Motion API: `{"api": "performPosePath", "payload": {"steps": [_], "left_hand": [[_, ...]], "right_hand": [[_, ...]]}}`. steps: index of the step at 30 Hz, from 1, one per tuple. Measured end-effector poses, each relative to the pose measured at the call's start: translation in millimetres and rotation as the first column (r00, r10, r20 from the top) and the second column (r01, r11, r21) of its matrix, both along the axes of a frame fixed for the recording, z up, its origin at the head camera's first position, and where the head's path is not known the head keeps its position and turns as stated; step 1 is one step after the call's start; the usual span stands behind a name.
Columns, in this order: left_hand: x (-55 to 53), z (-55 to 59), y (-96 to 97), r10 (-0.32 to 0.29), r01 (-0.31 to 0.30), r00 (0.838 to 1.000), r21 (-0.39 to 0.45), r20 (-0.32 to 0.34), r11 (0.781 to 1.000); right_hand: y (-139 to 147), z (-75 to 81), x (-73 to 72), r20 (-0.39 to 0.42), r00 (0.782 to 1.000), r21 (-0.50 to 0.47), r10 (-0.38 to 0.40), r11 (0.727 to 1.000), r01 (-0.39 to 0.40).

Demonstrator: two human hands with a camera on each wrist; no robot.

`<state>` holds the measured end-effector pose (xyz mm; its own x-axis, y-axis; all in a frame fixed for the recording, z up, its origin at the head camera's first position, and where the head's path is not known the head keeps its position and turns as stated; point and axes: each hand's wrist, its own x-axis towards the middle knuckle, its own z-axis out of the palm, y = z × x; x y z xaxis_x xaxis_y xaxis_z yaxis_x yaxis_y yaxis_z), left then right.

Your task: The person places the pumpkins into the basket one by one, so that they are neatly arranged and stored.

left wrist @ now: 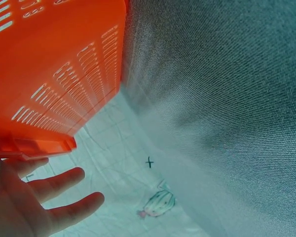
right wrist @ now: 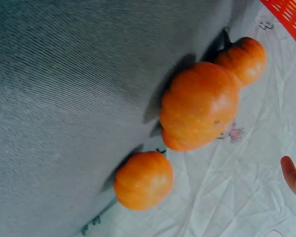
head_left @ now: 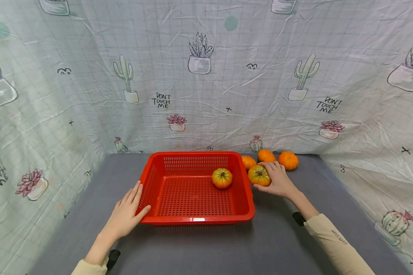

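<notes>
My left hand (head_left: pixel 125 214) rests on the left rim of a red plastic basket (head_left: pixel 196 219), fingers straight along the rim. From below, the left wrist view shows its spread fingers (left wrist: pixel 64 185) beside the basket. A yellow-green pumpkin (head_left: pixel 221 178) sits inside, at the right. Just outside the right rim, my right hand (head_left: pixel 277 178) reaches over another yellow-green pumpkin (head_left: pixel 259 175), its thumb and fingers spread at either side. In the right wrist view the visible fingers (right wrist: pixel 291 173) are apart from the pumpkins, with backdrop showing between.
Three orange pumpkins lie behind and around the right hand: one by the basket (head_left: pixel 248 162), one behind (head_left: pixel 266 155) and one farther right (head_left: pixel 288 160). A patterned cloth backdrop (head_left: pixel 199 114) hangs behind and at both sides of the grey table (head_left: pixel 192 248).
</notes>
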<state>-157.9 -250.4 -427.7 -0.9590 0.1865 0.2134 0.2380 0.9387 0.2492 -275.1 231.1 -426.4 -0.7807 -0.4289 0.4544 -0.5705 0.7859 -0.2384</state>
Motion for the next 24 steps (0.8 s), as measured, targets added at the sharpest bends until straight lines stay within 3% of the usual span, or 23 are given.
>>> {"api": "performPosePath", "payload": {"steps": [7, 24], "left_hand": [[-0.5, -0.4, -0.6, 0.003, -0.003, 1.0, -0.014, -0.01, 1.0], [-0.3, 0.6, -0.1, 0.004, -0.004, 1.0, -0.02, -0.01, 1.0]], "right_hand": [[-4.7, 14.8, 6.9, -0.007, 0.999, -0.052, 0.053, 0.997, -0.054], [-36.1, 30.8, 13.2, 0.056, 0.989, 0.033, 0.139, 0.989, -0.141]]}}
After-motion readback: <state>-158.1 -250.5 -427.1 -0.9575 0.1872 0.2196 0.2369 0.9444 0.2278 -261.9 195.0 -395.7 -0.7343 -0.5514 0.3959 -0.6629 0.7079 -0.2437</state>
